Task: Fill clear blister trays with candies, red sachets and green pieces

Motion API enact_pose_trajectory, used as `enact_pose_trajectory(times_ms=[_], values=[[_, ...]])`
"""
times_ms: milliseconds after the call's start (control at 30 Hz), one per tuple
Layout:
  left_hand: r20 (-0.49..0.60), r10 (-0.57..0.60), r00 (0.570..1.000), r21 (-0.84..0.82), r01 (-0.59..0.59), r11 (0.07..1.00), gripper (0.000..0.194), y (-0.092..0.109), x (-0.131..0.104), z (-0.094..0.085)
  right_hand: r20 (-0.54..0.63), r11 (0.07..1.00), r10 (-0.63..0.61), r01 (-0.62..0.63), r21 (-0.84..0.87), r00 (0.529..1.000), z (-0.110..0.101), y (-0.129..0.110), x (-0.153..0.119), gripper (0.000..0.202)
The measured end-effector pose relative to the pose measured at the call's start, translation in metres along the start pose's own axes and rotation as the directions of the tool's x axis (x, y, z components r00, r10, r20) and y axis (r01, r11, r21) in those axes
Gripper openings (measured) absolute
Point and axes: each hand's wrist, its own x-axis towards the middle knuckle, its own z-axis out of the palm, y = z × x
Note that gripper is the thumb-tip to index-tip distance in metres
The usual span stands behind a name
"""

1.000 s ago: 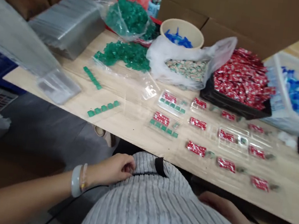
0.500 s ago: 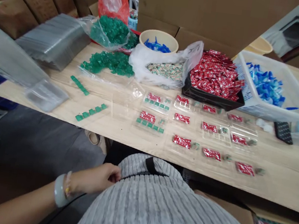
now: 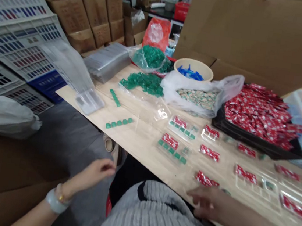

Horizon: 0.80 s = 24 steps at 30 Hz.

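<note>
My left hand [image 3: 101,169] hangs in front of the table's edge, fingers loosely curled, thumb a little apart, nothing visible in it. My right hand [image 3: 207,201], blurred, is at the near edge close to a red packet [image 3: 205,179], its fingers partly spread and no object visible in them. Clear trays with red packets stand in rows; one tray [image 3: 172,153] also holds a row of green pieces. To the left lie a slanting row of green pieces [image 3: 119,123] and a short green strip [image 3: 114,97].
Behind are a green heap [image 3: 144,82], a cream bowl [image 3: 193,69] of blue pieces, a white bag [image 3: 171,84] of small packets and a black tray [image 3: 260,144] heaped with red packets. Stacked clear plastic [image 3: 107,61] and crates [image 3: 17,32] are at the left.
The view has swung left, showing more crates and cartons. My left hand has come away from the grey top. My right hand has come into view at the table's near edge.
</note>
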Motion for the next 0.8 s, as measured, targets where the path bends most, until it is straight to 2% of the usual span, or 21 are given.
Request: enact_pose_trajectory(times_ms=[33,67,133,167,200,267,333,400,467,533,600,700,767,800], values=[[-0.155,0.069,0.986,0.092,-0.055,0.994,0.025,0.008,0.015,-0.011,-0.037,0.998,-0.064,0.063,-0.018,0.997,-0.012,-0.007,0.018,0.026],[-0.286,0.148,0.947,0.205,-0.09,0.975,0.028,0.014,0.031,-0.021,-0.076,0.99,-0.138,0.135,-0.043,0.987,-0.021,-0.018,0.039,0.03],[-0.451,0.312,0.836,0.45,-0.089,0.889,0.035,0.02,0.063,-0.036,-0.187,0.958,-0.273,0.25,-0.14,0.944,-0.03,-0.045,0.088,0.033],[-0.479,0.375,0.794,0.549,-0.062,0.833,0.037,0.018,0.077,-0.041,-0.231,0.936,-0.328,0.282,-0.211,0.916,-0.03,-0.06,0.112,0.032],[-0.482,0.414,0.773,0.62,-0.034,0.784,0.039,0.014,0.088,-0.044,-0.275,0.913,-0.37,0.291,-0.288,0.888,-0.028,-0.074,0.134,0.031],[-0.448,0.443,0.777,0.697,-0.006,0.717,0.04,0.001,0.102,-0.049,-0.305,0.854,-0.446,0.298,-0.426,0.842,-0.021,-0.096,0.169,0.029],[-0.431,0.464,0.774,0.718,-0.017,0.696,0.041,-0.008,0.108,-0.055,-0.276,0.792,-0.518,0.331,-0.514,0.81,-0.022,-0.105,0.192,0.03],[-0.459,0.501,0.734,0.696,-0.053,0.716,0.043,-0.002,0.114,-0.066,-0.268,0.76,-0.554,0.347,-0.549,0.788,-0.04,-0.104,0.209,0.034],[-0.48,0.538,0.693,0.64,-0.144,0.755,0.042,0.022,0.133,-0.081,-0.341,0.783,-0.524,0.284,-0.553,0.78,-0.077,-0.1,0.231,0.031],[-0.446,0.568,0.691,0.563,-0.276,0.779,0.033,0.057,0.174,-0.098,-0.43,0.818,-0.447,0.163,-0.552,0.785,-0.121,-0.096,0.263,0.026],[-0.391,0.579,0.716,0.508,-0.357,0.784,0.024,0.093,0.23,-0.112,-0.462,0.812,-0.387,0.057,-0.581,0.798,-0.158,-0.094,0.299,0.029],[-0.459,0.452,0.765,0.52,-0.182,0.835,0.025,0.123,0.312,-0.121,-0.45,0.775,-0.348,-0.019,-0.632,0.822,-0.186,-0.093,0.345,0.028],[-0.48,0.397,0.782,0.526,-0.105,0.844,0.03,0.125,0.346,-0.121,-0.429,0.758,-0.346,-0.021,-0.652,0.834,-0.19,-0.09,0.363,0.02],[-0.472,0.387,0.792,0.529,-0.097,0.843,0.031,0.123,0.355,-0.121,-0.414,0.749,-0.351,-0.014,-0.663,0.84,-0.19,-0.088,0.368,0.017]])
